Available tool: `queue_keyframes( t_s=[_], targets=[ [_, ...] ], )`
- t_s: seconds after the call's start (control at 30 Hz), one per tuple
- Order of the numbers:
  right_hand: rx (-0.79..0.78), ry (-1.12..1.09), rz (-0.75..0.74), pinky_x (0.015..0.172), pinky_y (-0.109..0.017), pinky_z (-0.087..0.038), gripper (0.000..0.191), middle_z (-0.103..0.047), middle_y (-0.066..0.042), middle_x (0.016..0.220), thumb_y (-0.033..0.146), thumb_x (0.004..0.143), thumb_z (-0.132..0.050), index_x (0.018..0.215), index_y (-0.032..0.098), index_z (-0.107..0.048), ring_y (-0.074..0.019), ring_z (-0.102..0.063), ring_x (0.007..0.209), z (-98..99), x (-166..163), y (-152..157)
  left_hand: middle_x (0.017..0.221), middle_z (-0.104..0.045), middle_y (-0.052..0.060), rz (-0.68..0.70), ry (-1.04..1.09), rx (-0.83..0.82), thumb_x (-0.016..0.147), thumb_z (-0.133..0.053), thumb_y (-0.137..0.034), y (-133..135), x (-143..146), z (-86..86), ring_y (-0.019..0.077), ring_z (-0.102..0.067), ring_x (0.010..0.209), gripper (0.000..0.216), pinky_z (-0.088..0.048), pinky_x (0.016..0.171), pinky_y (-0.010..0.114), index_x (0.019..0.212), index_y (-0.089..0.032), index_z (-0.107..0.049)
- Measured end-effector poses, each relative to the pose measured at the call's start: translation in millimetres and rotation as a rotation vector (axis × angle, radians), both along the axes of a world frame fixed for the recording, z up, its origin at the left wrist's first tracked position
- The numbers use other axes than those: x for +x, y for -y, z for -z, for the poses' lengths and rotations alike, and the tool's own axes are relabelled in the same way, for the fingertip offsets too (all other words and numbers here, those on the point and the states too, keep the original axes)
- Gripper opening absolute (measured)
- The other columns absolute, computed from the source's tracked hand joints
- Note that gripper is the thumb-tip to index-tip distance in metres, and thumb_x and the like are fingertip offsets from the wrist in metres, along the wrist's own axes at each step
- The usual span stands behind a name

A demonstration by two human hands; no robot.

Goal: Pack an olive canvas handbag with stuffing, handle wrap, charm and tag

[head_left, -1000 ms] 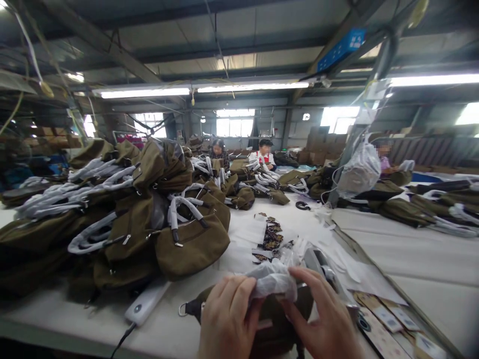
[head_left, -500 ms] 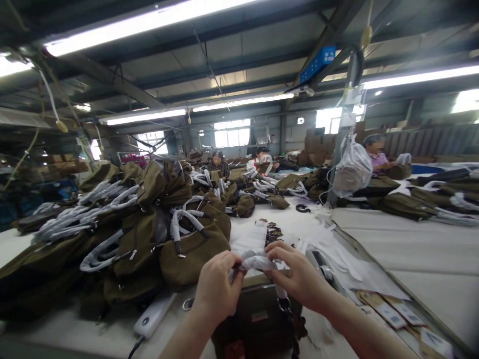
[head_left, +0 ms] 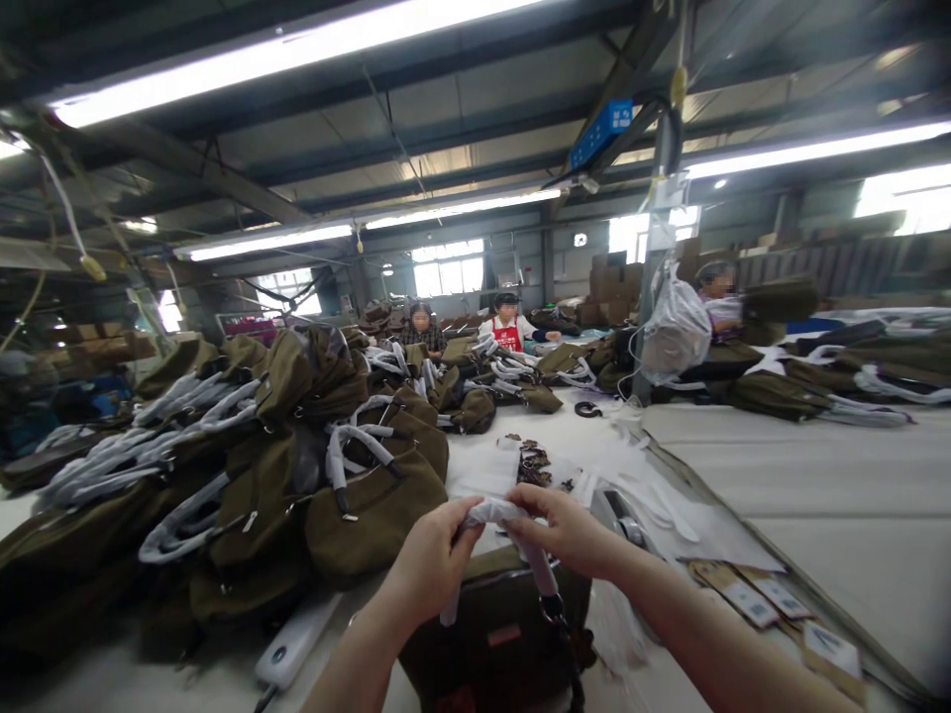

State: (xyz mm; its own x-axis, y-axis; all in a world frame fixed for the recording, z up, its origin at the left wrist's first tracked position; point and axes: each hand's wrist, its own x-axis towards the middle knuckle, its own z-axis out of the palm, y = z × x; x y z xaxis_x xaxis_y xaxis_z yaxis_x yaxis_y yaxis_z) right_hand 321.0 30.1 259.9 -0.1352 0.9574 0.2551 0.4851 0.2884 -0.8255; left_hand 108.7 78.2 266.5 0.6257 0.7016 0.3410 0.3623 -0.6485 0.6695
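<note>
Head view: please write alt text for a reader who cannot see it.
Two hands, left hand and right hand, grip a white-wrapped handle above an olive bag on a white table. More olive bags are piled at left; people sit far behind.

White worktable (head_left: 780, 485) is carrying a heap of olive bags (head_left: 245, 465) at left; one olive bag (head_left: 494, 634) is sitting at near edge; white device (head_left: 293, 642) lying beside it; tags (head_left: 750, 599), possibly paper, lying at right.

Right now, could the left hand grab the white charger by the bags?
Probably yes. The charger lies bare on the table, just left of the left hand, but that hand is busy holding the wrapped handle.
</note>
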Motion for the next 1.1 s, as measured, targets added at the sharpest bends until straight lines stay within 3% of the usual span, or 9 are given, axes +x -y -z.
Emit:
queue_keyframes(
  t_s=[0.13, 0.23, 0.4, 0.57, 0.7, 0.83, 0.93, 1.03, 1.1],
  targets=[
    [0.012, 0.081, 0.018, 0.065, -0.025, -0.039, 0.025, -0.062, 0.001, 0.072, 0.038, 0.091, -0.053, 0.083, 0.017, -0.065, -0.0149, -0.054, 0.070, -2.3, 2, 0, 0.130, -0.066, 0.013, -0.153, -0.120, 0.281, 0.097, -0.042, -0.024, 6, 7, 7.7, 0.0278, -0.061, 0.119, 0.039, -0.046, 0.107, 0.048, 0.130, -0.016, -0.060],
    [0.041, 0.213, 0.016, 0.062, -0.025, -0.036, 0.034, -0.058, 0.002, 0.067, 0.040, 0.096, -0.046, 0.076, 0.018, -0.062, -0.0131, -0.051, 0.065, -1.6, 3, -1, 0.129, -0.067, 0.012, -0.152, -0.124, 0.333, 0.098, -0.039, -0.022, 8, 9, 8.7, 0.0260, -0.063, 0.117, 0.039, -0.049, 0.104, 0.047, 0.130, -0.016, -0.060],
    [0.031, 0.220, -0.001, 0.058, -0.024, -0.032, 0.037, -0.052, 0.003, 0.062, 0.042, 0.097, -0.045, 0.071, 0.018, -0.058, -0.0129, -0.048, 0.063, 9.0, 4, -7, 0.114, -0.074, 0.008, -0.040, -0.041, 0.179, 0.098, -0.042, -0.028, 3, 3, -0.6, 0.0212, -0.068, 0.105, 0.033, -0.051, 0.098, 0.035, 0.118, -0.021, -0.067],
    [-0.058, -0.015, -0.044, 0.059, -0.024, -0.036, 0.029, -0.053, 0.003, 0.069, 0.043, 0.091, -0.053, 0.083, 0.016, -0.059, -0.0123, -0.048, 0.064, 17.1, 2, -12, 0.093, -0.075, 0.005, 0.064, 0.064, -0.033, 0.098, -0.044, -0.033, -5, -1, 0.0, 0.0202, -0.068, 0.090, 0.031, -0.052, 0.085, 0.030, 0.105, -0.021, -0.072],
    [-0.129, -0.227, -0.060, 0.057, -0.023, -0.040, 0.027, -0.054, 0.004, 0.069, 0.042, 0.083, -0.063, 0.088, 0.017, -0.054, -0.0124, -0.052, 0.063, 21.4, -2, -16, 0.098, -0.075, 0.008, 0.075, 0.128, -0.156, 0.098, -0.041, -0.035, -8, 0, 8.8, 0.0212, -0.069, 0.093, 0.034, -0.052, 0.087, 0.032, 0.111, -0.017, -0.068],
    [-0.048, -0.241, 0.030, 0.058, -0.023, -0.041, 0.024, -0.059, 0.002, 0.073, 0.036, 0.078, -0.067, 0.090, 0.017, -0.060, -0.0123, -0.053, 0.064, 22.8, -7, -17, 0.119, -0.069, 0.014, -0.262, 0.050, 0.173, 0.091, -0.048, -0.023, 7, 1, 18.8, 0.0263, -0.066, 0.110, 0.031, -0.051, 0.097, 0.043, 0.120, -0.015, -0.058],
    [-0.007, -0.203, 0.076, 0.062, -0.023, -0.042, 0.023, -0.062, 0.001, 0.076, 0.032, 0.078, -0.065, 0.095, 0.017, -0.067, -0.0126, -0.053, 0.068, 19.0, -12, -7, 0.110, -0.068, 0.015, -0.494, -0.054, 0.541, 0.081, -0.052, -0.012, 25, -1, 30.0, 0.0308, -0.066, 0.104, 0.028, -0.053, 0.092, 0.048, 0.109, -0.016, -0.058],
    [0.025, -0.174, 0.055, 0.066, -0.023, -0.043, 0.033, -0.064, 0.000, 0.081, 0.031, 0.079, -0.064, 0.109, 0.017, -0.071, -0.0128, -0.052, 0.071, 13.0, -17, 7, 0.103, -0.069, 0.014, -0.504, -0.068, 0.762, 0.083, -0.051, -0.015, 34, -7, 41.6, 0.0293, -0.069, 0.091, 0.021, -0.055, 0.079, 0.041, 0.103, -0.017, -0.059],
    [0.025, -0.173, -0.002, 0.064, -0.022, -0.042, 0.038, -0.062, 0.001, 0.081, 0.032, 0.078, -0.066, 0.112, 0.016, -0.072, -0.0117, -0.050, 0.070, 10.9, -17, 15, 0.101, -0.071, 0.010, -0.409, -0.034, 0.740, 0.083, -0.053, -0.020, 30, -14, 45.9, 0.0260, -0.070, 0.087, 0.022, -0.055, 0.075, 0.035, 0.104, -0.019, -0.061]
  ],
)
